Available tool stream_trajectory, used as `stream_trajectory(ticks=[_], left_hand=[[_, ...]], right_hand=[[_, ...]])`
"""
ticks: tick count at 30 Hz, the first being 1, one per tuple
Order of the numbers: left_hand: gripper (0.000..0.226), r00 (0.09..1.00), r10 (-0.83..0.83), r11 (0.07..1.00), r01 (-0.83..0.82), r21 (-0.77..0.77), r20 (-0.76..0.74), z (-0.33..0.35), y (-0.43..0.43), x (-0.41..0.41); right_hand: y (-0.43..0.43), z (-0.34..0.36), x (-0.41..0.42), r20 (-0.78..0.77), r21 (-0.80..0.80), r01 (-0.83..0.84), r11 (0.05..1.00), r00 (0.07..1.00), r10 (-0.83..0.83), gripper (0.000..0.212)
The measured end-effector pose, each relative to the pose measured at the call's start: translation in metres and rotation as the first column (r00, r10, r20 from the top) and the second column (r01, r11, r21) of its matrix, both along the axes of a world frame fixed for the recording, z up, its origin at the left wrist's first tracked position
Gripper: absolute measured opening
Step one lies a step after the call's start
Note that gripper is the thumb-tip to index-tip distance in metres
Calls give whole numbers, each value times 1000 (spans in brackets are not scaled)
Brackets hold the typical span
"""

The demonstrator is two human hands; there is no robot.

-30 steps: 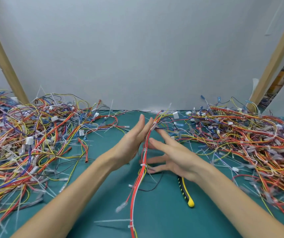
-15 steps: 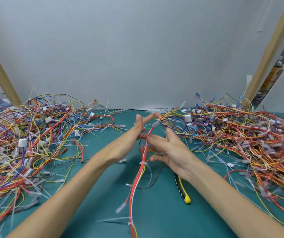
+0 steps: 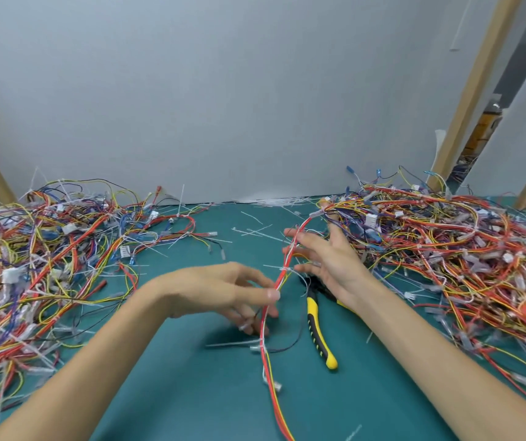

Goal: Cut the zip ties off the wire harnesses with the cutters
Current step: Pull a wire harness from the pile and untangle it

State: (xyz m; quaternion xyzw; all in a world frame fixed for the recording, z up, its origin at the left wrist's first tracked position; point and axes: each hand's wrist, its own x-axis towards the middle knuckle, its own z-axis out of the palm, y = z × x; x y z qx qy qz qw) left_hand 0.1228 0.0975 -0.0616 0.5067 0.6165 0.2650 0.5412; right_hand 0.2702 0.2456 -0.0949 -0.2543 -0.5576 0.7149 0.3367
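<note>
A red, yellow and white wire harness (image 3: 266, 316) runs from the right pile toward me down the middle of the green mat (image 3: 191, 393). White zip ties (image 3: 284, 268) sit on it at intervals. My left hand (image 3: 223, 291) pinches the harness between thumb and curled fingers at its middle. My right hand (image 3: 328, 259) lies farther up with fingers spread and straight, fingertips touching the harness. The cutters (image 3: 317, 329), with yellow and black handles, lie on the mat just right of the harness, their head hidden under my right hand.
A large tangle of harnesses (image 3: 42, 265) covers the left of the mat, and another pile (image 3: 452, 256) covers the right. Cut zip-tie pieces (image 3: 255, 230) lie scattered at the back by the grey wall. Wooden posts (image 3: 468, 93) stand at both sides.
My left hand slid down the harness toward me and closed its fingers on it. My right hand stayed spread near the upper part of the harness. More of the cutters shows.
</note>
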Motion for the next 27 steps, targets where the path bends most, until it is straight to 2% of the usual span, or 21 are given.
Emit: stream_trajectory(ticks=[2,4,7,9,11,17,27], left_hand=[[43,985,-106,994,109,-16,133,-9,-2,-1],[43,972,-125,992,122,29,198,-19,-1,-3],[48,927,-108,992,78,99,359,-34,-2,-11],[53,861,-77,993,23,114,502,-41,-4,-17],[56,812,-54,992,-24,126,581,-46,-4,-21],[55,788,-38,986,-72,153,615,-52,-4,-22],[55,776,-49,984,-71,165,629,-53,-4,-24]], right_hand=[[1,-1,0,18,9,6,1000,1000,-6,57],[2,-2,0,23,0,4,1000,1000,-4,59],[5,-3,3,2,-44,-25,999,1000,25,59],[6,-3,4,-10,-62,-52,997,999,52,59],[7,-3,4,-11,-62,-65,996,998,64,63],[9,-4,3,-2,-63,-64,996,998,64,79],[8,-4,3,-9,-68,-65,996,998,64,83]])
